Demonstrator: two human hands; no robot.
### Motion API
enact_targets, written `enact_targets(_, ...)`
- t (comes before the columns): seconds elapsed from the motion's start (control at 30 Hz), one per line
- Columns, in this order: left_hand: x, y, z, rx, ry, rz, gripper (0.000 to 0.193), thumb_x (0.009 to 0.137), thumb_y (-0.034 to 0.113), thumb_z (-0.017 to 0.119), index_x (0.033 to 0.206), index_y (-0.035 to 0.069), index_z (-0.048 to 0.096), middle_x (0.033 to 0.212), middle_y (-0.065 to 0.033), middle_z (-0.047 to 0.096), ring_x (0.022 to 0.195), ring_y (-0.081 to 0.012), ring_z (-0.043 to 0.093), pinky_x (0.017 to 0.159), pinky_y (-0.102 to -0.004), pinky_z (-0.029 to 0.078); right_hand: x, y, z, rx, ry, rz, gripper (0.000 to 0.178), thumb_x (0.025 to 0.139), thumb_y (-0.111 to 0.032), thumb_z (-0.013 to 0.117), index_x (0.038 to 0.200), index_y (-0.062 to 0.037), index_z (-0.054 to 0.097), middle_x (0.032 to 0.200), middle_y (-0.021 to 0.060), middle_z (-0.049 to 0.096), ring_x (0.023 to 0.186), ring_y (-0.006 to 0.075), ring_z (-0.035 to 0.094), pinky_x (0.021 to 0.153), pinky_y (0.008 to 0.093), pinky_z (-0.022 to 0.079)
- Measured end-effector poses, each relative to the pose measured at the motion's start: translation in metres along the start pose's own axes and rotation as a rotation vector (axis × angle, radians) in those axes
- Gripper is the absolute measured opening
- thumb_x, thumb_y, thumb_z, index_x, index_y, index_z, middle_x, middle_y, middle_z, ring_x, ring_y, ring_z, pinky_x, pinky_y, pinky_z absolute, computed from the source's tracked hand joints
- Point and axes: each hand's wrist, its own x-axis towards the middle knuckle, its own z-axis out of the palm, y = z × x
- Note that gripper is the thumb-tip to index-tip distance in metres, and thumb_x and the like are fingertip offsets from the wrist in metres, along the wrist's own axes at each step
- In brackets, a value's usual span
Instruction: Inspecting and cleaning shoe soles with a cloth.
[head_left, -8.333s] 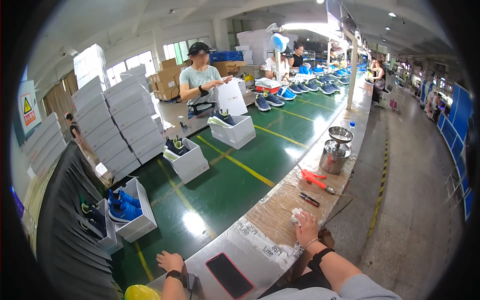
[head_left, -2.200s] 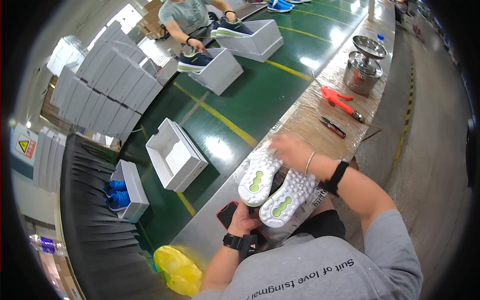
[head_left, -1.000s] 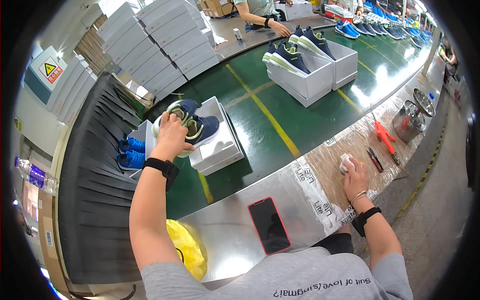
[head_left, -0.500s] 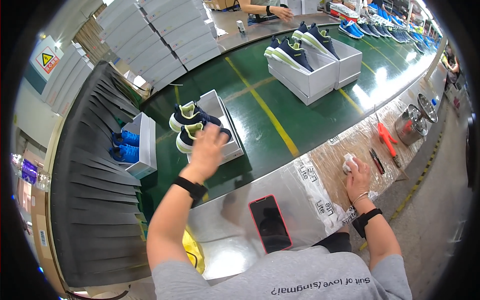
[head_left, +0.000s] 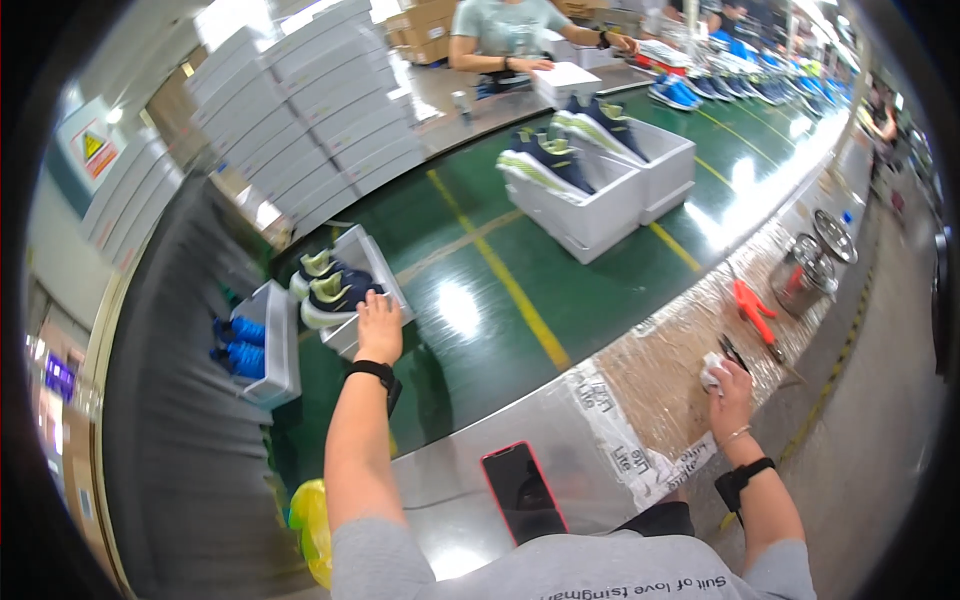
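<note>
At the left of the green conveyor, my left hand rests with fingers stretched out on the near right edge of an open white shoe box, against the shoes. Navy sneakers with pale green lining and white soles sit in it, set partly over its left side. Just left stands another white box holding blue shoes. On the wrapped bench at the right, my right hand is closed round a crumpled white wad. Dark-handled snips lie beside that hand.
Two white boxes with navy sneakers stand farther up the belt. A red-handled tool and a metal canister are on the bench, a phone nearer me. Dark strip curtain borders the left. Across the belt, a person handles a white box.
My left hand has come down onto the box edge, and that box now sits closer to the blue-shoe box. The view has shifted, showing more of the person opposite.
</note>
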Motion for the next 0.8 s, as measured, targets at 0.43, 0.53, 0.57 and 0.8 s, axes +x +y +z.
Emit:
enact_targets(0.43, 0.141, 0.222, -0.136, -0.518, 0.455, 0.559, 0.077, 0.073, 0.023, 0.070, 0.136, 0.006, 0.030, 0.130, -0.0179, 0.042, 0.127, -0.0332, 0.033, 0.102, -0.0422, 0.028, 0.003, -0.008, -0.004, -0.019, 0.006, 0.081, 0.035, 0.067, 0.000, 0.057, 0.101, -0.0118, 0.058, 0.112, 0.0128, 0.050, 0.103, 0.0339, 0.044, 0.091, 0.0426, 0.036)
enact_targets(0.53, 0.156, 0.237, -0.116, -0.549, 0.345, 0.412, 0.073, 0.075, 0.026, 0.069, 0.134, 0.007, 0.030, 0.128, -0.0164, 0.044, 0.128, -0.0318, 0.033, 0.100, -0.0459, 0.031, 0.004, -0.009, -0.003, -0.025, 0.011, 0.075, 0.035, 0.068, 0.000, 0.058, 0.100, -0.0120, 0.058, 0.112, 0.0129, 0.050, 0.102, 0.0340, 0.044, 0.091, 0.0429, 0.036)
enact_targets(0.57, 0.158, 0.237, -0.108, -0.554, 0.332, 0.284, 0.072, 0.075, 0.027, 0.068, 0.134, 0.008, 0.031, 0.127, -0.0162, 0.044, 0.127, -0.0315, 0.034, 0.098, -0.0474, 0.032, 0.004, -0.009, -0.003, -0.025, 0.021, 0.063, 0.035, 0.067, 0.000, 0.058, 0.100, -0.0120, 0.058, 0.112, 0.0126, 0.050, 0.102, 0.0339, 0.044, 0.090, 0.0430, 0.036)
enact_targets(0.8, 0.159, 0.229, -0.123, -0.463, 0.245, 0.291, 0.051, 0.071, 0.026, 0.071, 0.112, 0.008, 0.045, 0.114, -0.0097, 0.053, 0.113, -0.0261, 0.046, 0.088, -0.0462, 0.039, 0.002, -0.003, -0.003, -0.010, 0.016, 0.090, 0.036, 0.067, -0.001, 0.058, 0.102, -0.0123, 0.058, 0.114, 0.0111, 0.050, 0.102, 0.0339, 0.043, 0.089, 0.0432, 0.036)
